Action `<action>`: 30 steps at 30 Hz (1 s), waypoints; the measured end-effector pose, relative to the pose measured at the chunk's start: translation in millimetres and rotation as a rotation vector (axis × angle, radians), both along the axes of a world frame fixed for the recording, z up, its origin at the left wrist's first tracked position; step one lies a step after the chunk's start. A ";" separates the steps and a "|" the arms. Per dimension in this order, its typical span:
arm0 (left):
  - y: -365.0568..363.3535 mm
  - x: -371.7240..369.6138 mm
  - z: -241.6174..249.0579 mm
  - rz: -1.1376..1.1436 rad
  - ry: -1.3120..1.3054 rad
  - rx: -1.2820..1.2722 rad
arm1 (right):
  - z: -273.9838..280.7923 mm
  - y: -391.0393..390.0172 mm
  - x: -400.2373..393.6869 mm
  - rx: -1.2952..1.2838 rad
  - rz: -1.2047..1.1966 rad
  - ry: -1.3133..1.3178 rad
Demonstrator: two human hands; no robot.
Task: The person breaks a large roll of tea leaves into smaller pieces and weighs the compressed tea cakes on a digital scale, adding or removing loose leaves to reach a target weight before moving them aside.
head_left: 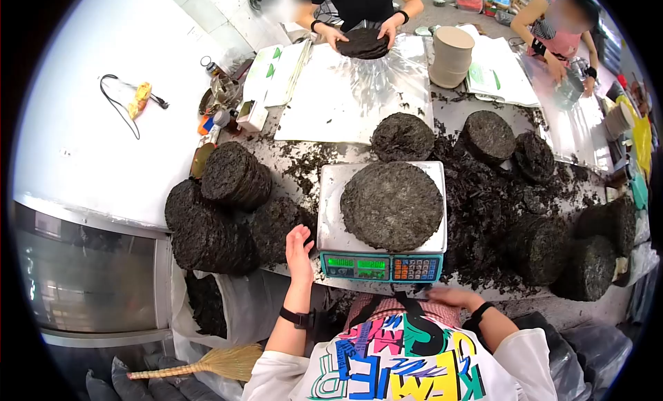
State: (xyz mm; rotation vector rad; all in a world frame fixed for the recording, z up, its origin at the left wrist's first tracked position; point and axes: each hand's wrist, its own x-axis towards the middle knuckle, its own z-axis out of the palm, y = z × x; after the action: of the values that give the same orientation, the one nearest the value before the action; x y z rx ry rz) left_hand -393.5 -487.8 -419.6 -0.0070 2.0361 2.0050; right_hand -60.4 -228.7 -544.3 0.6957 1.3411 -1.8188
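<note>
A digital scale [383, 266] with lit green displays stands at the table's front edge. On its metal pan lies a round, dark cake of what looks like dried seaweed [391, 206]. My left hand [299, 255] is raised just left of the scale, fingers stretched upward and holding nothing. Low by the table edge, below the scale's right corner, is my right hand [449, 297]; its fingers are dim and partly hidden. Left of my left hand stand stacks of dark cakes [236, 175]. Another stack [402, 137] sits just behind the scale.
Loose dark flakes [483, 225] and more stacks [583, 268] cover the table's right side. Across from me a person's hands hold dark cakes [362, 43] over plastic film. A second person works at far right. A straw broom [231, 362] lies at lower left.
</note>
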 end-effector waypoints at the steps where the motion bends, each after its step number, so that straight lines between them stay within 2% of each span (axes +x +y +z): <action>1: 0.8 -3.3 3.5 -0.014 0.008 -0.001 | -5.0 7.8 3.8 0.019 -0.019 -0.062; 3: 5.3 -13.6 8.8 -0.059 0.015 0.014 | -16.1 37.4 14.0 0.221 -0.056 0.130; 5: 16.0 -23.1 11.8 -0.107 0.000 0.047 | 14.4 68.8 9.6 0.503 0.158 0.146; 6: 24.2 -28.2 11.7 -0.156 -0.023 0.063 | 29.7 79.1 9.1 0.427 0.073 0.144; 7: 33.2 -32.8 13.3 -0.227 -0.041 0.043 | 84.2 80.9 -6.5 0.380 0.014 0.104; 9: 60.5 -38.7 14.3 -0.294 -0.095 0.006 | 113.4 91.2 -17.5 0.328 -0.175 0.255; 10: 72.7 -42.8 2.8 -0.321 -0.096 -0.002 | 113.5 89.2 -28.3 0.384 -0.429 0.372; 11: 92.1 -33.7 15.2 -0.315 -0.148 -0.033 | 110.6 83.3 -43.0 0.438 -0.683 0.490; 13: 115.3 -39.6 -31.6 -0.488 0.192 -0.261 | 118.8 65.3 -84.2 0.513 -1.018 0.620; 15: 140.0 -6.6 -32.4 -0.506 0.256 -0.283 | 106.4 45.1 -118.5 0.381 -1.108 0.580; 17: 156.3 25.5 -20.2 -0.579 0.440 -0.246 | 121.9 11.6 -140.2 0.565 -1.105 0.491; 19: 154.1 31.6 -5.1 -0.554 0.450 -0.439 | 89.3 18.4 -138.5 0.738 -0.986 0.616; 20: 152.7 34.8 4.8 -0.534 0.649 -0.588 | 116.1 20.2 -135.5 0.931 -0.804 0.544; 21: 155.5 38.7 27.6 -0.570 0.734 -0.564 | 123.6 24.7 -132.1 1.150 -0.639 0.591; 23: 165.1 42.1 46.9 -0.721 0.872 -0.765 | 152.0 33.4 -130.2 1.259 -0.516 0.661; 24: 171.2 44.2 41.5 -0.795 0.889 -0.870 | 162.1 39.3 -130.0 1.355 -0.501 0.809; 25: 175.6 47.1 30.8 -0.794 0.906 -0.884 | 166.5 47.5 -130.2 1.318 -0.537 0.954; 27: 177.2 50.7 28.8 -0.739 0.954 -0.848 | 134.6 66.8 -132.4 0.623 -0.867 1.002; 29: 172.9 50.2 22.1 -0.730 0.980 -0.788 | 125.7 94.3 -138.9 0.522 -0.781 0.754; 30: 172.1 49.9 20.9 -0.745 0.998 -0.794 | 130.0 98.2 -142.0 0.353 -0.823 0.687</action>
State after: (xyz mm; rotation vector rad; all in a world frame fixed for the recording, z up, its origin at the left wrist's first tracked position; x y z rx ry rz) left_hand -343.7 -315.7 -398.7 1.5601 2.6028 0.6559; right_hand -202.4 -130.6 -414.3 0.9444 2.0557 -2.6599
